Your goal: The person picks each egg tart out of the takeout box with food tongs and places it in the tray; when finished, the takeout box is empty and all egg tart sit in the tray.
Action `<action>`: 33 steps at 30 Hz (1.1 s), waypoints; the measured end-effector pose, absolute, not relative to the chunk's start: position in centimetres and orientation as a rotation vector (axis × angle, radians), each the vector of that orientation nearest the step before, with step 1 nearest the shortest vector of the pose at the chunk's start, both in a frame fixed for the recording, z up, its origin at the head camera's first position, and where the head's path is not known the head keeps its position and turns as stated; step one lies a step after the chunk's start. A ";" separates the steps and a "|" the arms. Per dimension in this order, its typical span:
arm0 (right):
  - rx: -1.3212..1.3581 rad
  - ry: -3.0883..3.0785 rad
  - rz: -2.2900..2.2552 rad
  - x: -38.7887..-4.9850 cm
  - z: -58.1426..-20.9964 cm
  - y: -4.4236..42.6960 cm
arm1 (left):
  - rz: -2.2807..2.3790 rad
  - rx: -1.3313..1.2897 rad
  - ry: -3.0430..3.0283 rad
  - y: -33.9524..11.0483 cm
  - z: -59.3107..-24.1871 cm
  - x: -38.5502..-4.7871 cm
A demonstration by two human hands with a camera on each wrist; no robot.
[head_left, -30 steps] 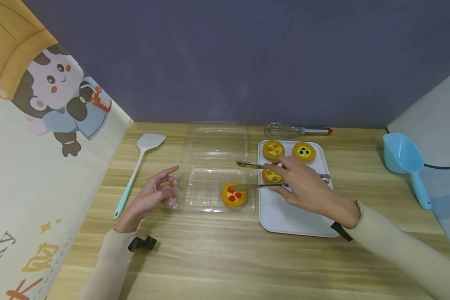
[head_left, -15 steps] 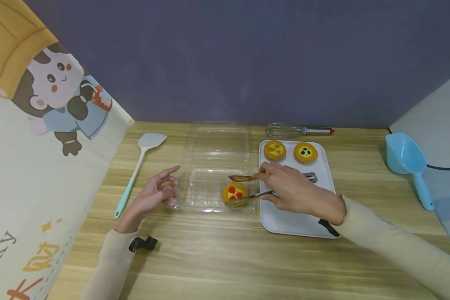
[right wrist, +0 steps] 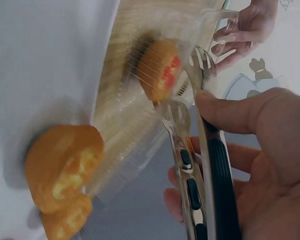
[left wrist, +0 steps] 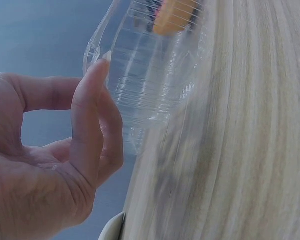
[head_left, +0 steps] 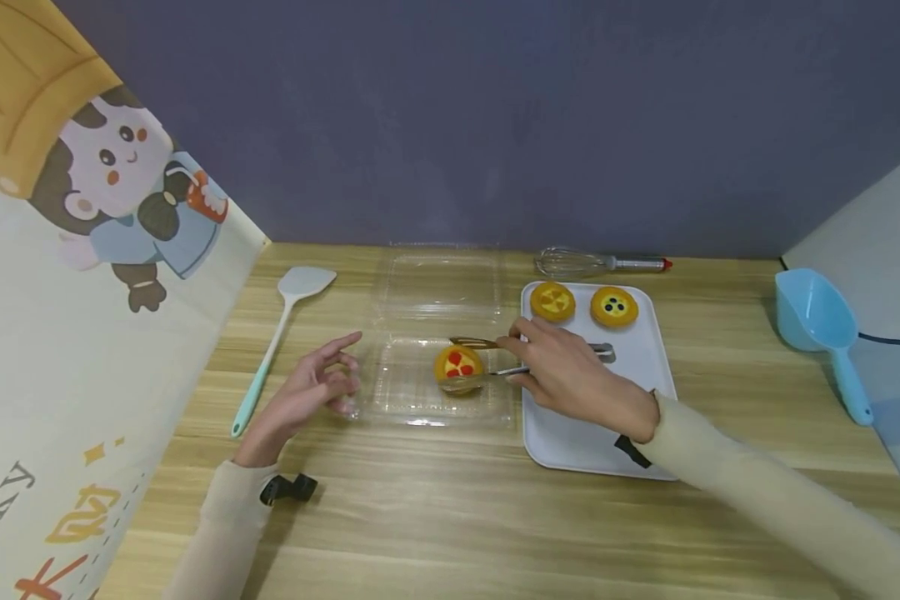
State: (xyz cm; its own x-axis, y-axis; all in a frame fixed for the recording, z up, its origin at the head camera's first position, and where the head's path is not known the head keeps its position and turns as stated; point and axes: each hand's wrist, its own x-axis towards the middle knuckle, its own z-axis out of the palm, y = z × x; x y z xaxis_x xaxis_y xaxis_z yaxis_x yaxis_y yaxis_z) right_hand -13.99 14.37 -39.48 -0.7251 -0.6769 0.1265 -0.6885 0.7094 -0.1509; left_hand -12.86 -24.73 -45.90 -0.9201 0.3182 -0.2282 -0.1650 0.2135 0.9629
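Note:
My right hand (head_left: 558, 367) grips metal tongs (right wrist: 190, 200) with dark grip inserts. The spread tong ends stand beside an egg tart with red topping (head_left: 457, 367), which sits in the base of a clear plastic container (head_left: 401, 400). One tong end overlaps the tart's near side in the head view. My left hand (head_left: 318, 379) pinches the container's left edge with the thumb, index finger raised. Two tarts, one yellow-topped (head_left: 552, 302) and one with dark dots (head_left: 613, 307), lie on a white tray (head_left: 592, 450). My right hand hides another yellow tart (right wrist: 65, 170) from the head camera.
The container's lid (head_left: 442, 279) lies folded back towards the wall. A whisk (head_left: 600, 262) lies behind the tray. On the left is a white spatula (head_left: 277, 342) with a green handle; a blue scoop (head_left: 821, 325) stands at the right.
My right hand and the tongs have moved left. The red-topped tart has shifted left and away from me inside the container. My left hand stays in place.

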 end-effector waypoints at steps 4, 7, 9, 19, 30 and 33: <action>1.070 -2.892 0.341 -14.2 -40.1 14.4 | 1.749 0.148 2.105 -24.5 -46.1 -13.0; 1.050 -2.910 0.340 -14.1 -40.1 14.4 | 1.741 0.148 2.107 -24.5 -46.1 -13.0; 1.055 -2.911 0.329 -14.1 -40.0 14.3 | 1.742 0.149 2.110 -24.5 -46.0 -13.1; 1.067 -2.877 0.264 -14.2 -40.8 13.7 | 1.760 0.150 2.110 -24.5 -45.8 -13.2; 1.058 -2.812 0.216 -14.4 -41.4 12.6 | 1.763 0.139 2.103 -24.8 -45.8 -12.9; 1.049 -2.801 0.221 -14.5 -41.6 12.5 | 1.766 0.141 2.103 -24.8 -46.0 -12.9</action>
